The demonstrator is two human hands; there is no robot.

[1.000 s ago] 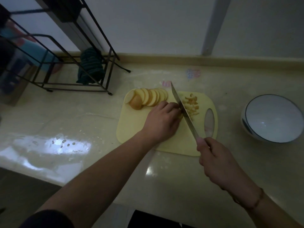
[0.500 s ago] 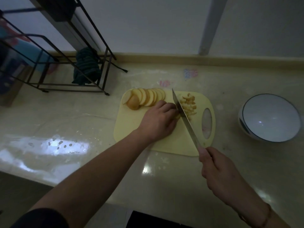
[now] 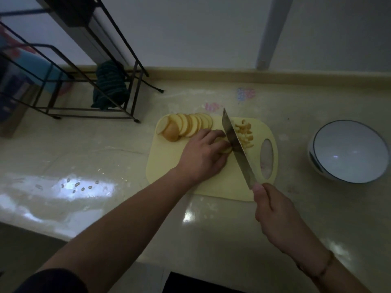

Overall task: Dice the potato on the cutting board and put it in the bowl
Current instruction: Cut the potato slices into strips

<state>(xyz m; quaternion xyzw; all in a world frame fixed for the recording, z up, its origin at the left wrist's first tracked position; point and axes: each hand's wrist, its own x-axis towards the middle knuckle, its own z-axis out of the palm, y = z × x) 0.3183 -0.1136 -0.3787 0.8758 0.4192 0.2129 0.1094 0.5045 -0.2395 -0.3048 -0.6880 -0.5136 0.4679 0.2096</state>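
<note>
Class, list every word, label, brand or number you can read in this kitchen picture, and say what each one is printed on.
No text can be read.
Two coloured marks on the counter, one pink and one bluish: too blurred to tell whether they hold letters.
Knife, board, bowl: no print visible.

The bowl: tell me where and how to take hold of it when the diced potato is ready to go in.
Probably best to take the bowl by its near rim, coming from its left, the cutting board side. It sits upright and empty on the counter, apart from the board, with its rim exposed all round. The grip would be a pinch, thumb inside, fingers under the outer wall.
</note>
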